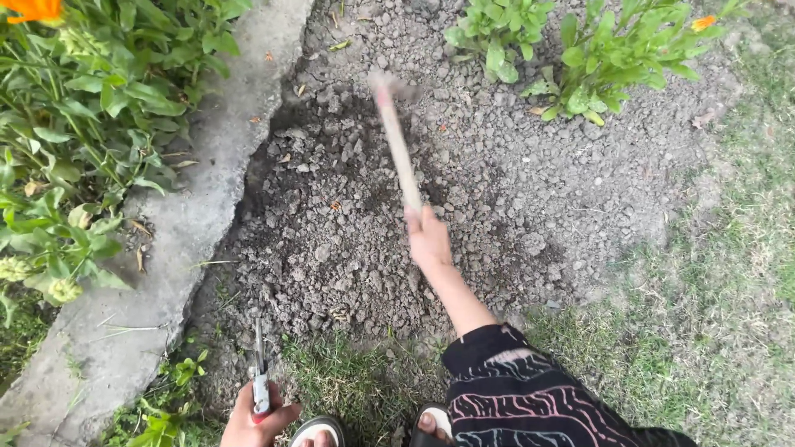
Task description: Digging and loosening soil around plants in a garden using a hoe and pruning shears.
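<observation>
My right hand (428, 237) grips the end of a long wooden handle (397, 149) of a digging tool. The tool points away from me over the loose grey soil (331, 240), and its far head (389, 83) is blurred. My left hand (257, 418), at the bottom edge, is closed on a small red-handled metal tool (260, 377) that points up. A dark patterned sleeve (513, 397) covers my right forearm. My sandalled feet (373, 429) show at the bottom, at the rim of the dug patch.
A cracked concrete kerb (190, 215) runs diagonally along the left of the soil, with leafy plants (74, 132) beyond it. Two small green plants (571, 50) stand at the far edge of the patch. Sparse grass (720, 298) lies to the right.
</observation>
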